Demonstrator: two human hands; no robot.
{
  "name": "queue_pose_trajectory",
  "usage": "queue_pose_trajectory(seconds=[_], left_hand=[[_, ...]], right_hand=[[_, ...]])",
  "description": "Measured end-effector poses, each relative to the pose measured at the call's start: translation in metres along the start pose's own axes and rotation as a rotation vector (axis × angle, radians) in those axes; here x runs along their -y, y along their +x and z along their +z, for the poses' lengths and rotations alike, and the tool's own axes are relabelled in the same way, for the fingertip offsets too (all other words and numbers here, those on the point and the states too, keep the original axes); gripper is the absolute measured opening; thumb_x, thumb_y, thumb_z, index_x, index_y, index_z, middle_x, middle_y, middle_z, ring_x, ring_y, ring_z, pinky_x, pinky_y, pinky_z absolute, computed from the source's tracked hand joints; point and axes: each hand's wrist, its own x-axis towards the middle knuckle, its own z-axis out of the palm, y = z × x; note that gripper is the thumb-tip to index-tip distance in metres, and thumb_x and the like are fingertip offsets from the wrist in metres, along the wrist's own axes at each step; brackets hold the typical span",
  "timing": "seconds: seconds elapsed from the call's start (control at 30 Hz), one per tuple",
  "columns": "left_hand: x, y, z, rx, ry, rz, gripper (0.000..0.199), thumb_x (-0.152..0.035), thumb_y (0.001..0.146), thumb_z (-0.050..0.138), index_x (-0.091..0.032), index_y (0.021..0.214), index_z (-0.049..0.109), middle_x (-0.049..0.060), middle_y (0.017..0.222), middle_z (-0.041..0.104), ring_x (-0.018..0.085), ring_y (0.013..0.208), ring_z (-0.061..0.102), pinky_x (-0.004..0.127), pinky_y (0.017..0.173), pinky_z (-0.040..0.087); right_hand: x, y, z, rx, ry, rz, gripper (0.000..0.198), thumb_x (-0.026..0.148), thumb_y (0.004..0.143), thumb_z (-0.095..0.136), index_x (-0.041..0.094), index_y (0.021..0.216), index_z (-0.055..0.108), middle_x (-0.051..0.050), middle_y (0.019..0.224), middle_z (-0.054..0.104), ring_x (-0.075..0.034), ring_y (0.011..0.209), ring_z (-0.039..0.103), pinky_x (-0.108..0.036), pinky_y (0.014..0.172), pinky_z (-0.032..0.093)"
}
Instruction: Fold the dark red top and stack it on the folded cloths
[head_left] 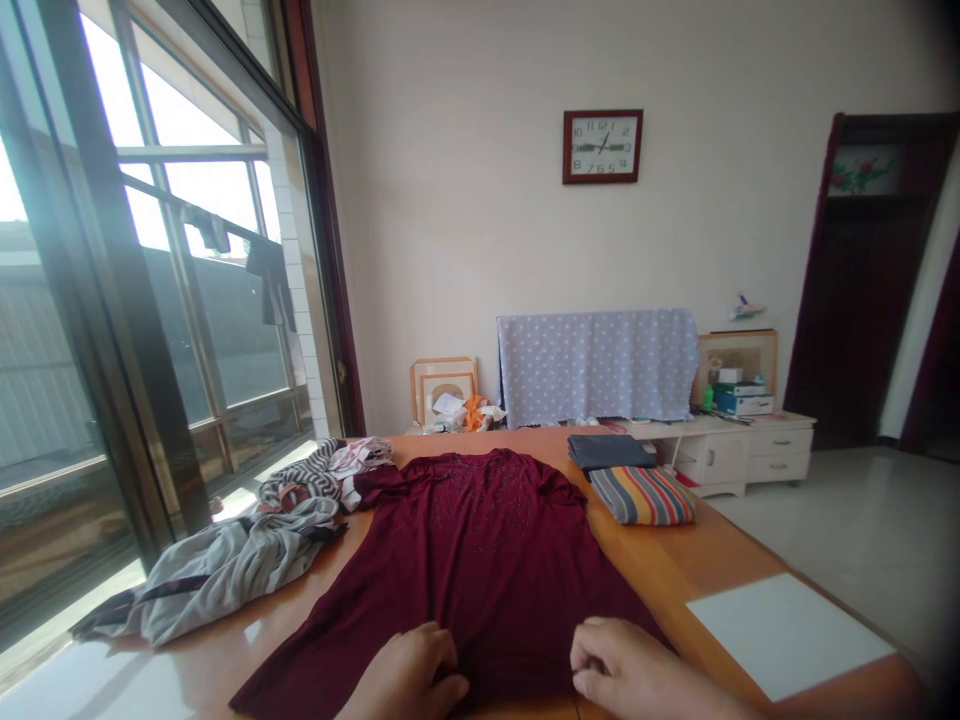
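A dark red short-sleeved top (480, 560) with beadwork round its neckline lies spread flat on the wooden table, its neck pointing away from me. Low in the view, my left hand (412, 672) is closed with bent fingers and thumb at the near part of the cloth. Across from it, my right hand (626, 662) is also closed at the near right part of the top, its fingertips curled inward. Both hands seem to pinch the hem, though the fingertips are partly hidden. A few soft creases run down the cloth.
On the left lie a crumpled grey garment (240, 570) and a striped one (307, 475). Folded striped cloth (643, 496) and folded dark cloth (611, 451) sit at the right. A white sheet (787, 635) lies near the table's (705, 560) right edge. A large window borders the left.
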Motion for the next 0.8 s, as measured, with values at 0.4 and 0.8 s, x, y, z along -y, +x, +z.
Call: queue_pose_trajectory(seconds=[0.4, 0.8], left_hand=[[0.039, 0.067, -0.018, -0.235, 0.119, -0.046, 0.018, -0.038, 0.086, 0.056, -0.025, 0.094, 0.065, 0.005, 0.101, 0.064, 0.022, 0.097, 0.058, 0.030, 0.081, 0.041], [0.111, 0.096, -0.053, -0.257, 0.310, -0.354, 0.027, -0.042, 0.091, 0.045, -0.023, 0.097, 0.064, 0.007, 0.103, 0.062, 0.024, 0.098, 0.061, 0.033, 0.085, 0.043]], right_hand=[[0.002, 0.058, -0.024, -0.046, 0.132, 0.021, 0.021, 0.029, 0.085, 0.057, 0.023, 0.102, 0.069, -0.001, 0.087, 0.072, -0.016, 0.078, 0.064, -0.024, 0.068, 0.043], [-0.062, 0.119, -0.024, -0.013, 0.015, 0.164, 0.033, 0.040, 0.084, 0.057, 0.019, 0.106, 0.070, -0.006, 0.086, 0.072, -0.021, 0.082, 0.064, -0.027, 0.075, 0.045]])
